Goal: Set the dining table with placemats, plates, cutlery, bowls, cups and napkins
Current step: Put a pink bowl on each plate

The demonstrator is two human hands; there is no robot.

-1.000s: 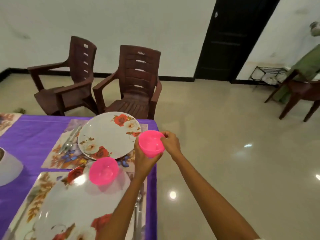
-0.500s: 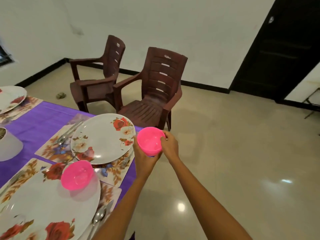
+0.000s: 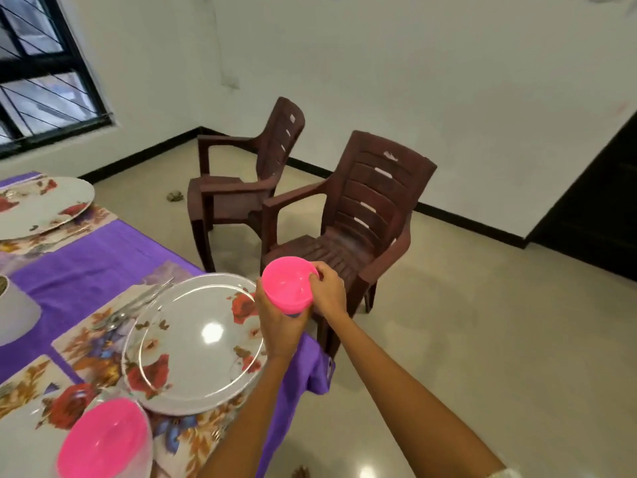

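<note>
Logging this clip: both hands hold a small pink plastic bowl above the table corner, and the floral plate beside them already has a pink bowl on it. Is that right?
Not quite. In the head view the round floral plate beside the hands carries no bowl. The other pink bowl sits on the nearer plate at the bottom left. The rest holds: left hand and right hand hold the small pink plastic bowl.

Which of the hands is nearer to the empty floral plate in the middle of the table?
Left. The left hand grips the pink bowl right at the floral plate rim, overlapping its right edge; the right hand holds the bowl's far side, farther off.
</note>
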